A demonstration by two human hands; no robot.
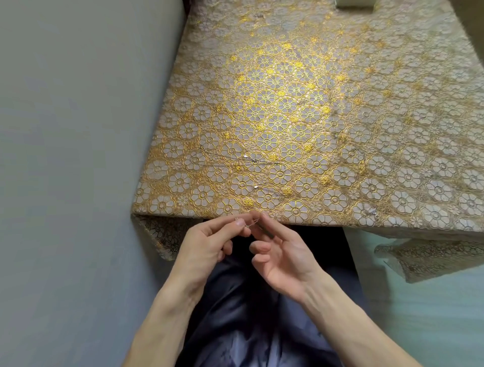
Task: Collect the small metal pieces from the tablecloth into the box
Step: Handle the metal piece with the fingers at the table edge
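Both hands meet at the near edge of the tablecloth, where the left hand and right hand pinch one thin metal piece between their fingertips. More small metal pieces lie scattered on the cloth, well apart from the pale box at its far edge.

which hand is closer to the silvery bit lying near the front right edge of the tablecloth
Right. The right hand is below-left of the silvery bit, off the edge of the tablecloth; the left hand, pinching a small metal piece, is further left.
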